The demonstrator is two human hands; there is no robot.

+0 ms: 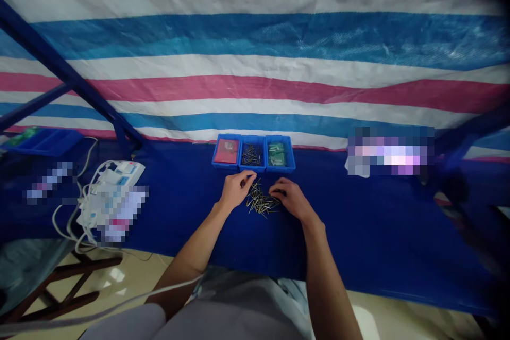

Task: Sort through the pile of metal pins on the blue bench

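A loose pile of thin metal pieces (261,203), which look like screws or nails, lies on the blue table between my hands. My left hand (234,189) is closed in a pinch at the pile's upper left, just in front of the bins; whatever sits between its fingertips is too small to make out. On the pile's right edge, my right hand (291,197) has its fingers curled together, their contents hidden. Behind the pile stand three joined blue bins: the left bin (215,162) with a red packet, the middle bin (252,168) with dark screw-like pieces, the right bin (292,162) with green packets.
White power strips (131,172) with tangled cables lie at the left of the blue table (358,234). Farther left is a blue tray (59,141). Blurred-out items sit at both sides. A striped sheet (255,42) hangs behind, with blue frame bars (79,79) beside it.
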